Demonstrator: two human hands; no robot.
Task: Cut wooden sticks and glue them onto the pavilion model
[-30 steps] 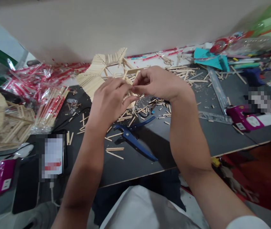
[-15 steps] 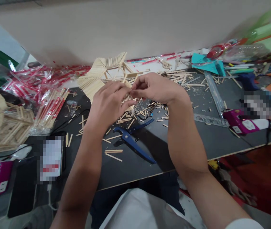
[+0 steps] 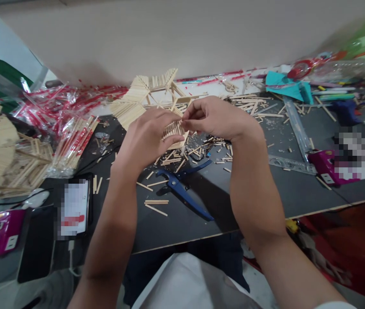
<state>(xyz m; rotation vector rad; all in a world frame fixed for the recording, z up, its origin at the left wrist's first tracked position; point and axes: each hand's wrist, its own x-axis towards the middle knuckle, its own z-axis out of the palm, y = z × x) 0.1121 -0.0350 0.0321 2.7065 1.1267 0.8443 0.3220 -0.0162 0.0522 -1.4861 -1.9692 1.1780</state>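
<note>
Holding: a small panel of glued sticks (image 3: 173, 131), kept just above the dark table (image 3: 266, 189), at about 12 o'clock from the person's chest
Left hand (image 3: 145, 139): fingers curled around the panel's left and lower edge, thumb pressed on its near side
Right hand (image 3: 219, 118): thumb and forefinger pinched together on the panel's right edge, other fingers folded
Blue cutters (image 3: 182, 191): lying on the table at 6 o'clock from the panel, handles apart
Loose stick offcuts (image 3: 156, 206): scattered around the cutters
Larger stick model (image 3: 146, 92): at 11 o'clock, behind the hands
Wrapped chopsticks (image 3: 73, 141): at 9 o'clock
Clear ruler (image 3: 293, 163): at 3 o'clock
</note>
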